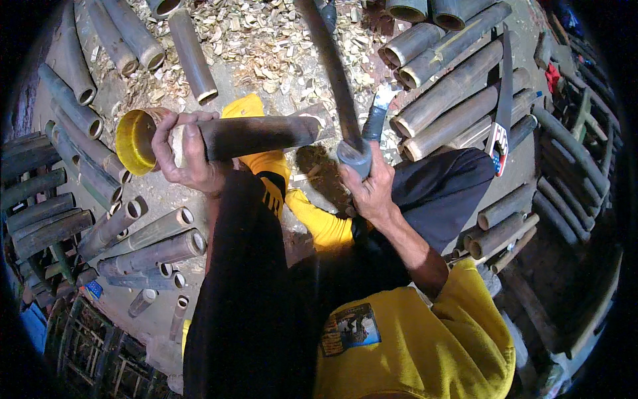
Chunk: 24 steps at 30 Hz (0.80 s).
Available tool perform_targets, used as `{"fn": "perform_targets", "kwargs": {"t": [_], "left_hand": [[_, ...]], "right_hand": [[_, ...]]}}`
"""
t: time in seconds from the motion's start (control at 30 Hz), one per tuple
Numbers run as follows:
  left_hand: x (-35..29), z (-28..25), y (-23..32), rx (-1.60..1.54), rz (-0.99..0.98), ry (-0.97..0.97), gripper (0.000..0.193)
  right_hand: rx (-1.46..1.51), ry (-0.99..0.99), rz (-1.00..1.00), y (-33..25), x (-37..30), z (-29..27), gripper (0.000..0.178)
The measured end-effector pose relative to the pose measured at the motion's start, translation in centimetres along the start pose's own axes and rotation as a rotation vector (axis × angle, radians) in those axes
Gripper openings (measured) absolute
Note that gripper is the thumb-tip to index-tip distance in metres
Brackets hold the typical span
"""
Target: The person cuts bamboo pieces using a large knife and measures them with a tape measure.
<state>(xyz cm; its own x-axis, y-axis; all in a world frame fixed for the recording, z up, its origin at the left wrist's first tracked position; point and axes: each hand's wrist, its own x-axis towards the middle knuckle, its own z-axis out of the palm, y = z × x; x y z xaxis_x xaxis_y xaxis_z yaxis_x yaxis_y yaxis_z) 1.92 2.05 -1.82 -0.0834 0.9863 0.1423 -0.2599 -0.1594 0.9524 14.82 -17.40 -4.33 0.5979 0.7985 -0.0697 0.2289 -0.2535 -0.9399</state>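
Observation:
My left hand [189, 153] is closed around the pale end of a dark bamboo tube [262, 138], which lies crosswise in front of me. Beside that hand, on its outer side, is a hollow round piece [135, 141] with a bright yellow rim and inside; I cannot tell whether the fingers also hold it. The fingers of my right hand [373, 186] wrap the grey, thick end of a long dark rod [335, 73], which points away from me. Just beyond this hand is a black-wrapped handle [375, 123] with a bright end; whether the hand touches it is unclear.
Pale wood chips [256, 46] cover the ground ahead. Cut bamboo tubes [153, 253] lie in groups on the left, with more bamboo tubes [452, 116] on the right. A handsaw [503, 100] rests across the right-hand tubes. My feet in yellow socks [319, 223] are between my hands.

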Motion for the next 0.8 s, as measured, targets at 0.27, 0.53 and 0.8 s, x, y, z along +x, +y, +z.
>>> {"fn": "perform_targets", "kwargs": {"t": [0.27,0.53,0.8], "left_hand": [[-0.5,-0.4,-0.1,0.161,0.094,-0.001,0.025],[-0.3,-2.3,-0.8,-0.020,0.280,-0.264,0.027],[-0.5,-2.4,-1.2,0.002,0.319,-0.354,0.025]], "right_hand": [[-0.244,-0.246,0.498,1.2,1.2,0.4,0.043],[-0.284,-0.315,0.407,1.6,0.8,0.5,0.044],[-0.012,-0.096,0.202,1.4,0.3,-0.5,0.042]]}}
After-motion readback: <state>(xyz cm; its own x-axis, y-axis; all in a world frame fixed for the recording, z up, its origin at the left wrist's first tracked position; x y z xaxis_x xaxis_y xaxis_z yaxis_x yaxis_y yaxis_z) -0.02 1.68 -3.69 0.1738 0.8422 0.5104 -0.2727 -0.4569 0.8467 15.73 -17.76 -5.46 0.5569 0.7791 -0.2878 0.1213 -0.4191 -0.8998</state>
